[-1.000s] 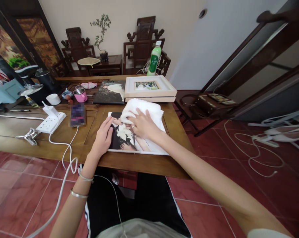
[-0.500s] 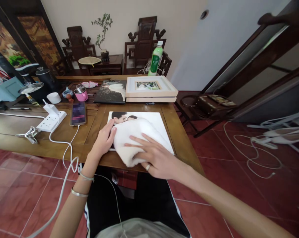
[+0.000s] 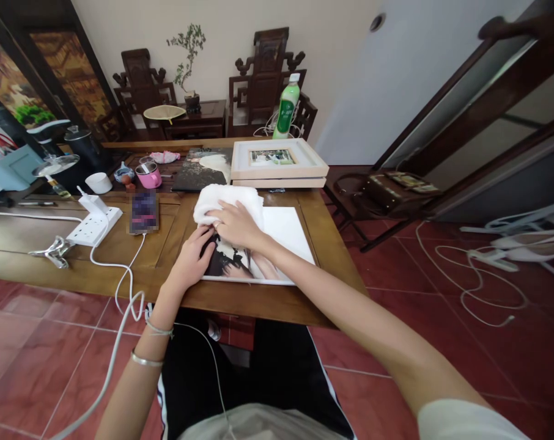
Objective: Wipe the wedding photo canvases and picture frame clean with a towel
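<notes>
A photo print panel (image 3: pixel 284 231) lies flat near the table's front edge, showing part of a picture of people on a white ground. Over its far left corner lies a bunched white towel (image 3: pixel 231 195), hiding that part of the picture. My right hand (image 3: pixel 235 225) presses down on the towel from above, fingers spread over it and a ring on one finger. On the panel's left edge rests my left hand (image 3: pixel 193 256), its fingers stretched forward with the tips close to the towel. Its thumb lies over the picture.
Behind the panel are stacked pale frames (image 3: pixel 277 165), a dark picture panel (image 3: pixel 202 170) and a green bottle (image 3: pixel 287 107). To the left lie a phone (image 3: pixel 144 211), a white power strip (image 3: pixel 95 225) with cables, a pink cup (image 3: pixel 148 175) and a silver metal object (image 3: pixel 54 251).
My right hand has moved the towel away from me and leftward, from the panel's middle and near edge to its far left corner. My left hand stays at the left edge.
</notes>
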